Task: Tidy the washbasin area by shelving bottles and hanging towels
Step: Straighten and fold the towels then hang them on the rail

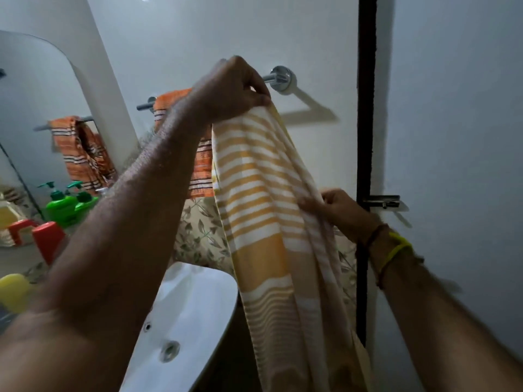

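pinching the top edge of the thin yellow-and-white striped cotton towel (263,193), the left hand (232,89) holds it up at the chrome towel bar (271,78) at 12 o'clock, while the right hand (336,210) nips a fold at 3 o'clock. the cloth looks light, limp and soft, likely to slide off smooth metal, so hold near the corners and spread it evenly. an orange striped towel (167,107) already hangs at 10 o'clock; 2 glossy green pump bottles (68,203) stand at 9 o'clock.
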